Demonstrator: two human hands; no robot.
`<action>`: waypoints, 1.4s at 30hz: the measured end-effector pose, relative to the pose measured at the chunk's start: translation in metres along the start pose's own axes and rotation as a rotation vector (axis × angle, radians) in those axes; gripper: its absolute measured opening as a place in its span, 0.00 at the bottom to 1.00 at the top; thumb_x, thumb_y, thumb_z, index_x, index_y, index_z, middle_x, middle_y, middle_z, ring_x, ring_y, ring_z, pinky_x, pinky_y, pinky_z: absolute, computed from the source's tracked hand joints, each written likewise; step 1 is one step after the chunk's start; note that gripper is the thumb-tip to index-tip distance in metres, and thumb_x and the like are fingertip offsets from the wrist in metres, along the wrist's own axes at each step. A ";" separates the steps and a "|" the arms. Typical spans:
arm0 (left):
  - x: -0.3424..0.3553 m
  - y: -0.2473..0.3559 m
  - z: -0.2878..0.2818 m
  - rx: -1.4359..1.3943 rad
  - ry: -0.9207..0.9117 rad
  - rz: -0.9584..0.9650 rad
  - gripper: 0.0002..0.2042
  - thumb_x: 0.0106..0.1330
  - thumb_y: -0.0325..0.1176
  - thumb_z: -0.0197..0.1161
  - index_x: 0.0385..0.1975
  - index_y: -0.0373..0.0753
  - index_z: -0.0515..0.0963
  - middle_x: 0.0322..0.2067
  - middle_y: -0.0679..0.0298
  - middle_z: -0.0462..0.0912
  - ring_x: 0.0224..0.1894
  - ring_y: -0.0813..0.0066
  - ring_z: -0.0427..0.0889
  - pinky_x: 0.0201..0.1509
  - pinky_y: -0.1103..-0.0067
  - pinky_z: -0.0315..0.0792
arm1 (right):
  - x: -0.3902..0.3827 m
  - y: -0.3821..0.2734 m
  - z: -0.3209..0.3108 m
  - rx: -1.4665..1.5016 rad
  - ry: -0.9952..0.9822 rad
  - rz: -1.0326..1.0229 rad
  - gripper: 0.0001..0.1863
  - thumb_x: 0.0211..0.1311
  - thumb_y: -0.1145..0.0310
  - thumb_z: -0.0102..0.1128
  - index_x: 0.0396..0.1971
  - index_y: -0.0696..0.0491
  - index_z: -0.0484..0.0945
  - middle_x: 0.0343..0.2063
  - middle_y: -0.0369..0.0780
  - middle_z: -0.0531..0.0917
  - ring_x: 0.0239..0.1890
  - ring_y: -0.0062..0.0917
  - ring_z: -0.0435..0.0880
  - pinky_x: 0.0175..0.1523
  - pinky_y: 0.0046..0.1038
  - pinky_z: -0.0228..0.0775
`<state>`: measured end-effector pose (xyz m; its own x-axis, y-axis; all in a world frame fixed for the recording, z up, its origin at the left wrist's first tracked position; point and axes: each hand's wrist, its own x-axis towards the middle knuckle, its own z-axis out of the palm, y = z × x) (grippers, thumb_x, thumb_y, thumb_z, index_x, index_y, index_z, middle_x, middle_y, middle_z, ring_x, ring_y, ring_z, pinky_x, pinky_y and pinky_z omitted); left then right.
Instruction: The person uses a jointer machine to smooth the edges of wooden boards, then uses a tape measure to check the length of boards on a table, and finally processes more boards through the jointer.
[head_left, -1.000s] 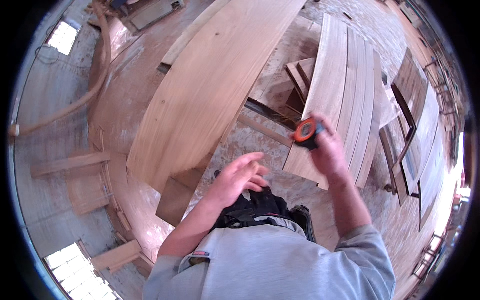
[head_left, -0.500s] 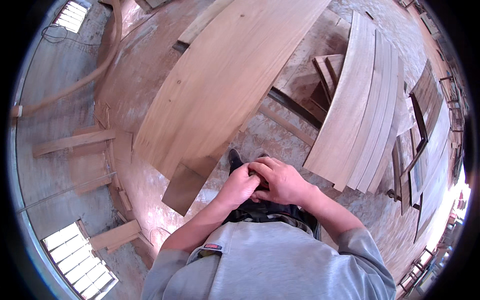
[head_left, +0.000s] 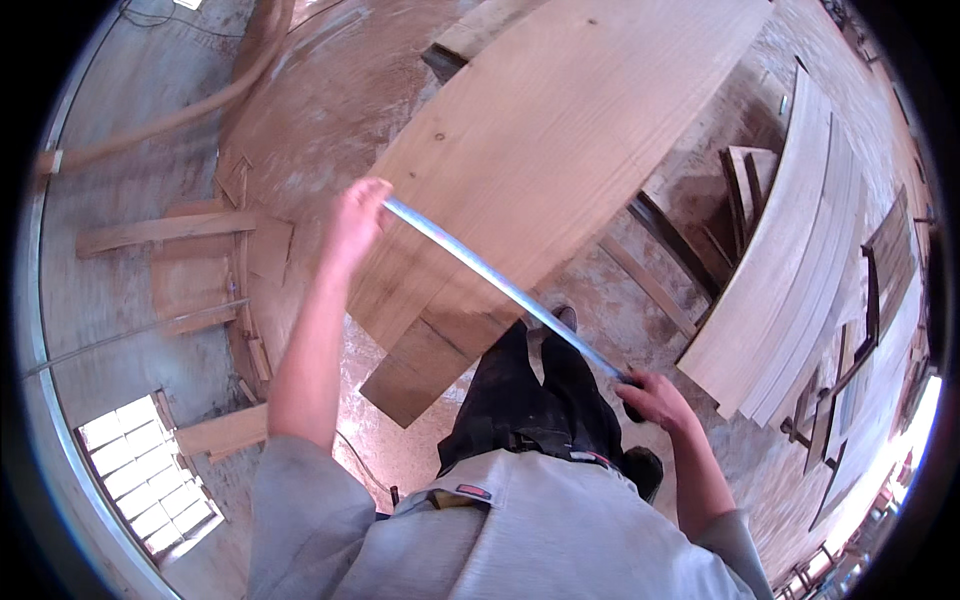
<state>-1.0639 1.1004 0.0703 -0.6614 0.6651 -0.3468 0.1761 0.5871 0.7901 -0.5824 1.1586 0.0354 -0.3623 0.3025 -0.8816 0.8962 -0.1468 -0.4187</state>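
Note:
A tape measure's pale metal blade (head_left: 490, 275) stretches slantwise in front of me, above the near part of a wide wooden board (head_left: 560, 150). My left hand (head_left: 357, 218), a little smeared by motion, pinches the blade's free end beside the board's left edge. On the lower right, my right hand (head_left: 662, 402) is closed around the dark tape measure case (head_left: 632, 408), most of it hidden by the fingers. Below the blade, a short darker board piece (head_left: 415, 375) shows at the wide board's near end. Whether the blade touches the wood I cannot tell.
A stack of long boards (head_left: 770, 290) lies on the right, with short wood offcuts (head_left: 745, 190) beyond it. On the left, a thick hose (head_left: 200, 118) runs near a wall with a barred window (head_left: 150, 470). Loose planks (head_left: 165, 232) lie along that side.
My hands were together at my waist. They have parted, the left going forward and left, the right going right, with the tape blade now drawn out between them. The view has shifted.

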 end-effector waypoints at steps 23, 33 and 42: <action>0.124 -0.099 -0.014 0.295 0.021 0.117 0.22 0.70 0.43 0.56 0.54 0.32 0.76 0.51 0.57 0.81 0.54 0.73 0.77 0.59 0.77 0.67 | 0.011 0.021 0.051 -0.117 0.319 -0.058 0.16 0.64 0.56 0.52 0.34 0.53 0.82 0.32 0.49 0.83 0.38 0.46 0.82 0.44 0.42 0.73; 0.121 -0.097 -0.017 0.390 0.075 0.194 0.22 0.69 0.46 0.56 0.51 0.33 0.78 0.48 0.53 0.83 0.52 0.67 0.80 0.57 0.75 0.69 | 0.014 0.025 0.055 -0.113 0.334 -0.073 0.15 0.64 0.55 0.53 0.34 0.52 0.82 0.33 0.48 0.83 0.39 0.45 0.82 0.44 0.42 0.74; 0.107 -0.087 -0.015 0.387 0.115 0.271 0.23 0.71 0.44 0.53 0.56 0.32 0.73 0.52 0.48 0.78 0.56 0.56 0.76 0.61 0.70 0.67 | 0.010 0.009 0.058 -0.140 0.430 -0.055 0.16 0.64 0.52 0.54 0.36 0.49 0.82 0.32 0.48 0.83 0.37 0.45 0.82 0.43 0.42 0.75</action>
<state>-1.1613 1.1135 -0.0280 -0.6266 0.7752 -0.0796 0.5966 0.5429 0.5910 -0.5928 1.1055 0.0099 -0.2972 0.6741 -0.6762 0.9154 -0.0002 -0.4025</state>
